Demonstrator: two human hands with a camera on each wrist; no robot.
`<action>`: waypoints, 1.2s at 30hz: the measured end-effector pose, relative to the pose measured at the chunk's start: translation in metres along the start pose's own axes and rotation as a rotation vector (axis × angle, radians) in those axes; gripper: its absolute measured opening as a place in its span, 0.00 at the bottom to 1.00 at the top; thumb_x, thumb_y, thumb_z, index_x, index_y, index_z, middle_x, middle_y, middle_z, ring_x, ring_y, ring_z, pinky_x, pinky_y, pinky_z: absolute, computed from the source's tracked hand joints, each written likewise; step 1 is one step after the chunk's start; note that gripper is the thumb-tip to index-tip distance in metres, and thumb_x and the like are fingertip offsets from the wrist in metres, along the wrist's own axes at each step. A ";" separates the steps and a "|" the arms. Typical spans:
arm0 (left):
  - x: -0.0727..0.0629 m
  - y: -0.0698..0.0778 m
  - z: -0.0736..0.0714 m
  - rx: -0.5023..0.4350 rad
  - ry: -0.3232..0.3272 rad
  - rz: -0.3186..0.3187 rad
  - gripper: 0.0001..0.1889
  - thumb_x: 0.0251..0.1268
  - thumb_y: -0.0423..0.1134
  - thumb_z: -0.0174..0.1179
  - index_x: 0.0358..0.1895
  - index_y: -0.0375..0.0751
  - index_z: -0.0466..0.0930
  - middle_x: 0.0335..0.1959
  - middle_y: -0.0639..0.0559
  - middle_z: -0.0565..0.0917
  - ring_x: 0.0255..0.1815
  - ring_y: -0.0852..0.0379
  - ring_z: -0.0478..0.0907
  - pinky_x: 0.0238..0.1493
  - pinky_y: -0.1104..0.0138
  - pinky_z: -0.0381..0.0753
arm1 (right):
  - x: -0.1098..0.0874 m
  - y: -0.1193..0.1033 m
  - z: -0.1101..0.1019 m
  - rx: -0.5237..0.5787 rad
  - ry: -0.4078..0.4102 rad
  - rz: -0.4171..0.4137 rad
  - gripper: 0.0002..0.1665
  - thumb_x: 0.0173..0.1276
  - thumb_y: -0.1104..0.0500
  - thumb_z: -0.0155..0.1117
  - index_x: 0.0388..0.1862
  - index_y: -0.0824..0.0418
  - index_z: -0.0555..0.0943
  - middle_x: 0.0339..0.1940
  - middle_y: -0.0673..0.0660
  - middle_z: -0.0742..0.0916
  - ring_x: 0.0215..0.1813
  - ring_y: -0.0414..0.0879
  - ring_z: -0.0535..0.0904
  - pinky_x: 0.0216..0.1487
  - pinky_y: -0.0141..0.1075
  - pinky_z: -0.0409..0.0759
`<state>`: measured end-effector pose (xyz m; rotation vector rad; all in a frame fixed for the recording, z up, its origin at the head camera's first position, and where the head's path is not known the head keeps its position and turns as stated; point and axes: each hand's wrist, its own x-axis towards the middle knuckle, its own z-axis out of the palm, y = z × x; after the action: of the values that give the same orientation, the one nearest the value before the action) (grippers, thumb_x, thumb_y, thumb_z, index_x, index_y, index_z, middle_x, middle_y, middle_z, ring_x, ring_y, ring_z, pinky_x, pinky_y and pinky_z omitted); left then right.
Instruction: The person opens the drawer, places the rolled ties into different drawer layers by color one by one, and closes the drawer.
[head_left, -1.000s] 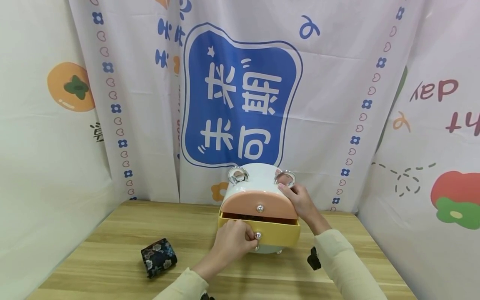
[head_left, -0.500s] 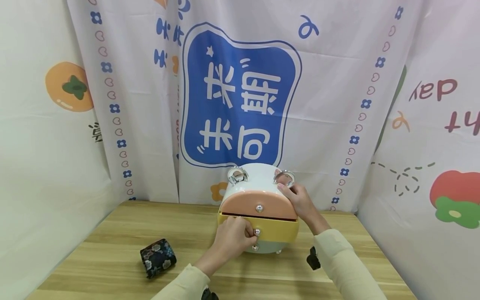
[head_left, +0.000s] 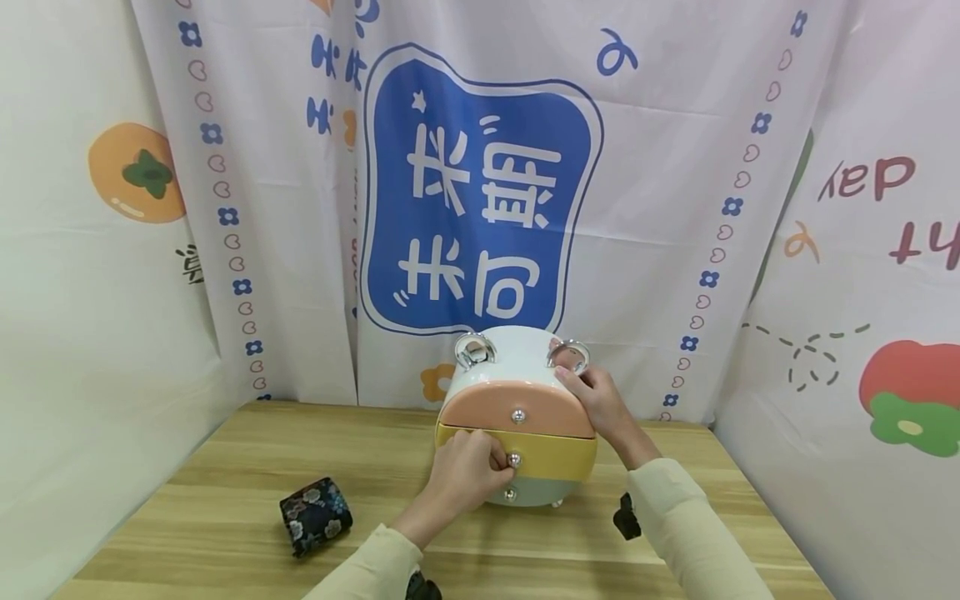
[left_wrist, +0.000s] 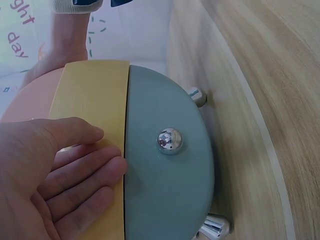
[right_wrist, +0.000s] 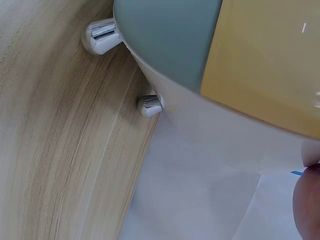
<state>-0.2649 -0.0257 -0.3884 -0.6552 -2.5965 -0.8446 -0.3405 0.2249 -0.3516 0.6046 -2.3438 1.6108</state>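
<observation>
A small rounded drawer cabinet (head_left: 517, 358) stands on the table, with a white shell, silver rings on top and short silver feet. Its peach drawer (head_left: 480, 404), yellow drawer (head_left: 555, 454) and grey-green drawer (head_left: 543, 493) all sit flush. My left hand (head_left: 468, 473) pinches the silver knob (head_left: 513, 460) of the yellow drawer, fingers curled; in the left wrist view that hand (left_wrist: 65, 175) covers the knob. My right hand (head_left: 603, 407) rests against the cabinet's upper right side, thumb near the right ring (head_left: 570, 357). Its far fingers are hidden in the head view.
A dark floral-patterned folded pouch or wallet (head_left: 316, 517) lies on the wooden table (head_left: 225, 500) to the left. Printed cloth (head_left: 645, 250) hangs behind the table and along both sides. Dark straps (head_left: 627, 517) show at the wrists.
The yellow drawer has slid back into the cabinet, pushed by my left hand, and the dark gap above it has closed. My right hand has stayed in place.
</observation>
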 end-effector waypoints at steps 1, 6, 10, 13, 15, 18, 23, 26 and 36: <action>0.000 0.000 0.000 -0.001 0.001 0.000 0.10 0.55 0.40 0.77 0.20 0.54 0.88 0.19 0.65 0.87 0.18 0.74 0.74 0.21 0.74 0.74 | 0.000 0.000 0.000 0.002 0.002 0.003 0.27 0.84 0.45 0.53 0.65 0.63 0.81 0.43 0.61 0.89 0.33 0.44 0.85 0.39 0.38 0.87; 0.000 -0.001 0.001 -0.002 0.002 0.004 0.10 0.55 0.40 0.77 0.19 0.54 0.88 0.19 0.64 0.87 0.18 0.74 0.73 0.21 0.74 0.74 | 0.000 0.002 0.000 0.008 -0.006 0.003 0.26 0.84 0.45 0.53 0.66 0.61 0.81 0.37 0.55 0.89 0.29 0.44 0.85 0.36 0.38 0.87; 0.002 -0.001 0.002 0.005 0.005 0.006 0.10 0.55 0.41 0.77 0.19 0.54 0.88 0.18 0.65 0.87 0.18 0.74 0.74 0.21 0.74 0.74 | 0.000 0.003 0.000 0.009 -0.003 0.001 0.26 0.83 0.45 0.54 0.67 0.59 0.82 0.34 0.53 0.89 0.27 0.44 0.85 0.33 0.39 0.86; 0.003 -0.002 0.002 0.016 0.016 0.012 0.11 0.54 0.41 0.78 0.18 0.54 0.87 0.18 0.65 0.86 0.18 0.73 0.74 0.21 0.74 0.73 | 0.000 0.004 0.000 0.010 0.000 0.005 0.25 0.83 0.44 0.54 0.64 0.60 0.83 0.32 0.52 0.89 0.26 0.45 0.85 0.33 0.39 0.86; 0.003 -0.002 0.002 0.022 0.023 0.017 0.11 0.54 0.40 0.77 0.18 0.54 0.87 0.17 0.65 0.86 0.18 0.73 0.73 0.20 0.74 0.73 | 0.000 0.005 0.000 0.008 -0.001 0.011 0.25 0.83 0.44 0.54 0.61 0.61 0.84 0.31 0.52 0.89 0.26 0.45 0.85 0.33 0.40 0.87; 0.002 -0.003 0.002 0.022 0.021 0.015 0.11 0.54 0.40 0.77 0.18 0.54 0.88 0.18 0.64 0.87 0.18 0.73 0.74 0.20 0.74 0.73 | 0.001 0.005 0.001 0.007 -0.001 0.015 0.25 0.83 0.43 0.54 0.59 0.61 0.84 0.30 0.52 0.89 0.26 0.46 0.85 0.33 0.41 0.87; -0.001 -0.004 0.001 0.004 0.012 0.009 0.07 0.54 0.41 0.77 0.22 0.53 0.90 0.22 0.62 0.90 0.21 0.72 0.79 0.24 0.74 0.77 | 0.000 0.003 0.002 0.013 0.004 0.019 0.25 0.83 0.43 0.54 0.59 0.61 0.84 0.31 0.53 0.89 0.26 0.46 0.86 0.33 0.40 0.87; -0.005 -0.006 0.001 -0.001 0.018 0.016 0.05 0.54 0.42 0.78 0.25 0.52 0.91 0.24 0.61 0.91 0.23 0.71 0.81 0.25 0.75 0.77 | 0.000 0.003 0.003 0.003 0.012 0.005 0.25 0.83 0.45 0.55 0.55 0.65 0.84 0.30 0.52 0.88 0.26 0.44 0.84 0.34 0.39 0.86; -0.024 -0.012 0.013 0.014 0.006 -0.044 0.09 0.50 0.48 0.80 0.22 0.54 0.89 0.21 0.63 0.89 0.23 0.69 0.81 0.25 0.70 0.79 | 0.001 0.001 0.001 0.011 0.013 -0.001 0.24 0.83 0.45 0.55 0.54 0.64 0.85 0.24 0.50 0.87 0.23 0.43 0.83 0.29 0.39 0.84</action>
<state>-0.2533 -0.0343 -0.4141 -0.5927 -2.6177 -0.8395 -0.3418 0.2241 -0.3520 0.5959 -2.3272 1.6228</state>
